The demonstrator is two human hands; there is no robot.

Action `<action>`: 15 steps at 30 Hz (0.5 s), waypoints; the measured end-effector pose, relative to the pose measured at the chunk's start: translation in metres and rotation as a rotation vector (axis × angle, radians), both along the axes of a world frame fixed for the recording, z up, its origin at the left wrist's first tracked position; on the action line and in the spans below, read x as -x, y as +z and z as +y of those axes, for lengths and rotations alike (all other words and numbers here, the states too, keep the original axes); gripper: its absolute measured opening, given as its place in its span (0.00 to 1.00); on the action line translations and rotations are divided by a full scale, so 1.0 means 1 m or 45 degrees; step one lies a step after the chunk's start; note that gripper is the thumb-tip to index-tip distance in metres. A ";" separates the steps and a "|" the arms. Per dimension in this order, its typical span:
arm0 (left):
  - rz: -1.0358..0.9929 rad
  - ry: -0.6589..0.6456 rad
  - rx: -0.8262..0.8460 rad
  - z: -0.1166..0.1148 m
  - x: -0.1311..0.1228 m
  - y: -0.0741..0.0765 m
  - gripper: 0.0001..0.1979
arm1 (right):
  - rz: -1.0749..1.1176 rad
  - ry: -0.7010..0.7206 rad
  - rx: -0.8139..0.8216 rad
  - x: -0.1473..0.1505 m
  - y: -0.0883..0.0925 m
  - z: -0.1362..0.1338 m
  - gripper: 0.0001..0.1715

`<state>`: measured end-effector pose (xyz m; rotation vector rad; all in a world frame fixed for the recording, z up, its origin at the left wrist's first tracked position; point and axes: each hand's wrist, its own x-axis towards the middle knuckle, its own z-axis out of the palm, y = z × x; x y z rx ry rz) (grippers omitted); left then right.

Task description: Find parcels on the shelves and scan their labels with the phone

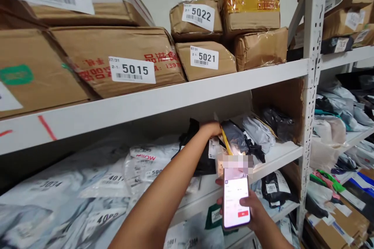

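Observation:
My right hand (254,208) is wrapped round a smartphone (236,202), its thumb over the lit screen. The screen shows a white form with a red button. Deep in the middle shelf, my left hand (212,128) is closed at the edge of a dark grey parcel bag (234,134) with a yellow border. Its fingertips are partly hidden. Below that bag, a small pale parcel (221,165) is partly covered by a blurred patch. A black parcel bag (204,159) with a white label lies beneath my left wrist.
Numbered cardboard boxes, one marked 5015 (133,71), stand on the upper white shelf (204,89). White plastic parcels (111,179) fill the left side. A perforated upright post (311,85) stands at right, with another loaded rack beyond. More bags, including one black one (276,188), lie lower down.

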<state>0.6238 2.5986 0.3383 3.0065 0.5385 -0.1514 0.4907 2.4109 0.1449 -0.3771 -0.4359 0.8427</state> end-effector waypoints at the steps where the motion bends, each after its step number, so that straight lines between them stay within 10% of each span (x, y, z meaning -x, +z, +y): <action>1: 0.024 -0.005 -0.015 -0.002 0.007 0.002 0.16 | -0.027 0.040 0.005 0.000 0.002 0.003 0.41; 15: -0.211 0.035 0.170 -0.028 0.055 0.006 0.12 | -0.222 -0.246 0.156 0.005 0.009 0.023 0.47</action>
